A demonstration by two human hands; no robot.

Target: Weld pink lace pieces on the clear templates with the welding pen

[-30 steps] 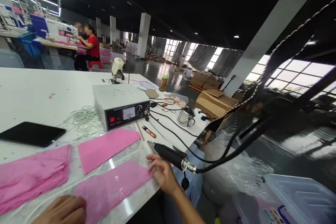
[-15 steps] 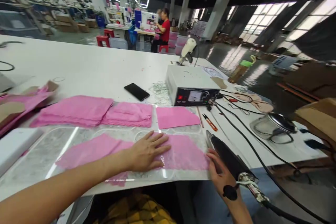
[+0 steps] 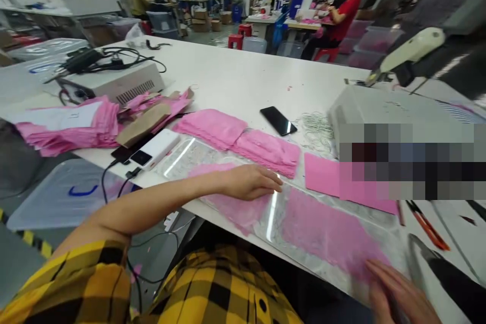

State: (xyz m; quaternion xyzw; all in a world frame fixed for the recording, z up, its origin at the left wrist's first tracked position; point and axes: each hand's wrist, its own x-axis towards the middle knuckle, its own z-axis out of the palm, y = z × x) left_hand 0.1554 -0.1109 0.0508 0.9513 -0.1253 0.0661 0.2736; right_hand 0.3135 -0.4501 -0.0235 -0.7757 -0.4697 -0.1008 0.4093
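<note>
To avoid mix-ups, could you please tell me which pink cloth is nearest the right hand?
The pale front-right sheet: the right hand is at its right end; other pink pieces lie farther off.

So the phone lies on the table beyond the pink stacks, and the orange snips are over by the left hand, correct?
Wrong hand: the head view shows the orange snips near the right hand, not the left hand. The phone does lie on the table beyond the pink stacks.
</note>
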